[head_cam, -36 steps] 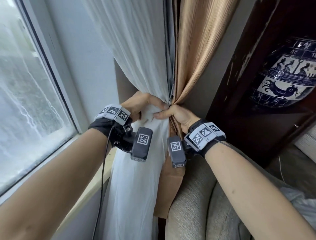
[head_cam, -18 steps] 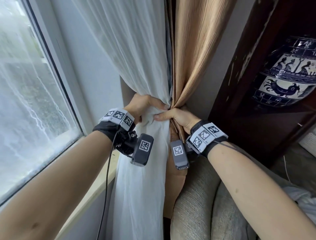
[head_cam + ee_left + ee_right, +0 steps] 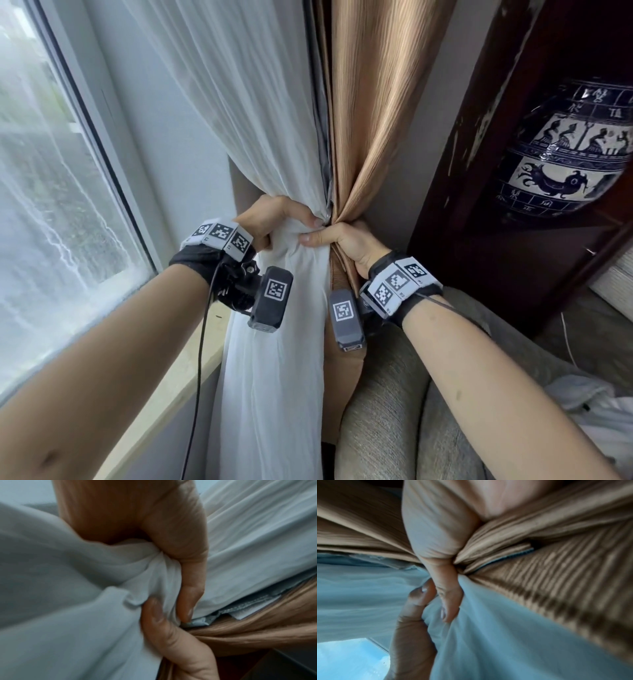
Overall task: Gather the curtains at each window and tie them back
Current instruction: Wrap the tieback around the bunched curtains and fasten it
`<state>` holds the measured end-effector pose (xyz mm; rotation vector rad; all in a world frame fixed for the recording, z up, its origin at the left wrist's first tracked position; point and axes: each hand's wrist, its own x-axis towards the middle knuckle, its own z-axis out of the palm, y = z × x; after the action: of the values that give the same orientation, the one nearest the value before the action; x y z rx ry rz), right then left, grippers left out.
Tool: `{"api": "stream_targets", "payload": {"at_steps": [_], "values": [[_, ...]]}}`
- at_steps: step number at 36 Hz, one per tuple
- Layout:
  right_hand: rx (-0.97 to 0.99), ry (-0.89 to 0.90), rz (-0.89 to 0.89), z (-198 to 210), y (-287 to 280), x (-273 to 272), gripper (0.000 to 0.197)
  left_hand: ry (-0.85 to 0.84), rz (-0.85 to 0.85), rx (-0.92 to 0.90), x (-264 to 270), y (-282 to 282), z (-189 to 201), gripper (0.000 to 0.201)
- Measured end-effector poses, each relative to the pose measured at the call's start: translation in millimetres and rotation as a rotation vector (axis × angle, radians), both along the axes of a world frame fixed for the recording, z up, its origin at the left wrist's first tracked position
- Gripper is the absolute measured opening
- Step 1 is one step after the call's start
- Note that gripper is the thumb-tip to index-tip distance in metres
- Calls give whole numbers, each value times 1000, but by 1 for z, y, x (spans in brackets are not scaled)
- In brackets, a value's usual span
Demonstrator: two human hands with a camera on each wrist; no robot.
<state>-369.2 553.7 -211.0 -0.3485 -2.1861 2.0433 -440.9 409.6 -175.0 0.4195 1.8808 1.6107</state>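
A white sheer curtain (image 3: 260,113) and a tan ribbed curtain (image 3: 373,102) hang side by side, bunched together at one pinch point. My left hand (image 3: 277,219) grips the white sheer curtain (image 3: 85,588) from the left, thumb across the front. My right hand (image 3: 339,240) grips the tan curtain (image 3: 539,568) from the right, its thumb lying over the white fabric (image 3: 488,635). The two thumbs nearly touch. The other fingers of both hands are hidden behind the cloth. No tie-back shows in any view.
A window (image 3: 51,205) with a pale sill (image 3: 178,373) lies to the left. A grey upholstered armchair (image 3: 394,411) sits below my right arm. A dark wooden cabinet (image 3: 479,171) holding a blue-and-white vase (image 3: 565,154) stands at the right.
Both hands have kept their hold on the bunched curtains and shifted slightly up and to the right. The gathering has tightened a little.
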Motion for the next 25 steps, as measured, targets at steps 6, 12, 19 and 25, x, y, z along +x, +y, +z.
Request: {"api": "stream_targets", "payload": {"at_steps": [6, 12, 19, 25], "values": [[17, 26, -19, -1, -6, -1, 57, 17, -43, 36, 6, -5, 3, 77], [19, 119, -29, -1, -7, 7, 48, 22, -76, 59, 13, -4, 5, 62], [49, 60, 43, 1, -1, 5, 47, -22, -88, 3, 12, -4, 5, 74], [98, 40, 43, 5, 2, 4, 50, 71, -65, -15, 8, -5, 5, 77]]}}
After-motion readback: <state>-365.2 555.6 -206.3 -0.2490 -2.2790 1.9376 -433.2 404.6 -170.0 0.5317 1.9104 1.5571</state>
